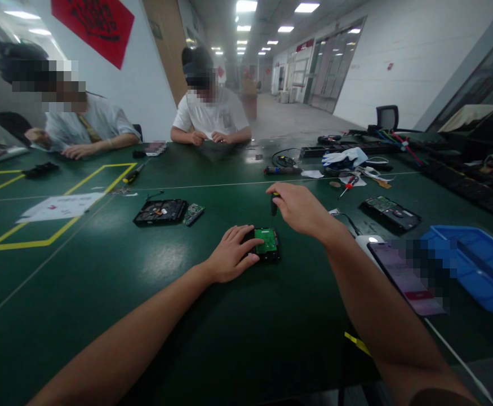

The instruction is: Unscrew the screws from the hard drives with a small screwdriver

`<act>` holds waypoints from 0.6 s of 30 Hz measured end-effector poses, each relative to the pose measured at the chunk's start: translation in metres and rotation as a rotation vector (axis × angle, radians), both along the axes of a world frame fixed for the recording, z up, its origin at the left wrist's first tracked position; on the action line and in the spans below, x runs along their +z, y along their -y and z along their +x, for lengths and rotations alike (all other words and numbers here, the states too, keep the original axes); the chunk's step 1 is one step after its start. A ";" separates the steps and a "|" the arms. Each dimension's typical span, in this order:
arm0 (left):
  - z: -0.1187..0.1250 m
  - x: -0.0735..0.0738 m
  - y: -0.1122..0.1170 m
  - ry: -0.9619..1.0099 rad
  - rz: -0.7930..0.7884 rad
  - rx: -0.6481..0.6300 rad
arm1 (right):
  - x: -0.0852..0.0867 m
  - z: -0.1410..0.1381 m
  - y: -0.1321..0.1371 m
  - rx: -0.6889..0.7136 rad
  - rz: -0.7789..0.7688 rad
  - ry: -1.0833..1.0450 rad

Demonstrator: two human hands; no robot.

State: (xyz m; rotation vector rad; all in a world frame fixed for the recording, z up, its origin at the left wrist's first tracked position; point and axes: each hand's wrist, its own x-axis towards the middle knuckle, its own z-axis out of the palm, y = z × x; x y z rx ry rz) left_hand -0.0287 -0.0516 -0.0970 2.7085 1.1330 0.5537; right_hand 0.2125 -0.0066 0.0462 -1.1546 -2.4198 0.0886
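Note:
A hard drive (pixel 276 254) with a green circuit board (pixel 266 241) facing up lies on the green table in front of me. My left hand (pixel 234 255) grips its left side, thumb along the near edge and fingers over the top, one fingertip on the board. My right hand (pixel 299 207) is closed around the black and yellow handle of a screwdriver (pixel 274 206). The screwdriver points straight down at the far right corner of the drive; its thin tip is too blurred to tell whether it touches.
An opened hard drive (pixel 161 211) and a loose circuit board (pixel 193 214) lie to the left. On the right are another drive (pixel 390 213), a phone (pixel 402 276), a blue bin (pixel 474 265) and a red screwdriver (pixel 349 185). Two co-workers sit across the table.

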 end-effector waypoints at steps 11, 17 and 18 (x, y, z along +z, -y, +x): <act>0.000 0.000 0.000 -0.017 0.001 0.000 | -0.001 0.001 0.001 -0.053 0.019 0.027; 0.000 0.001 0.001 -0.017 0.012 0.001 | 0.001 -0.001 0.003 -0.165 0.009 0.031; 0.000 0.002 0.001 -0.020 0.012 0.002 | 0.002 -0.001 0.003 -0.171 0.008 0.031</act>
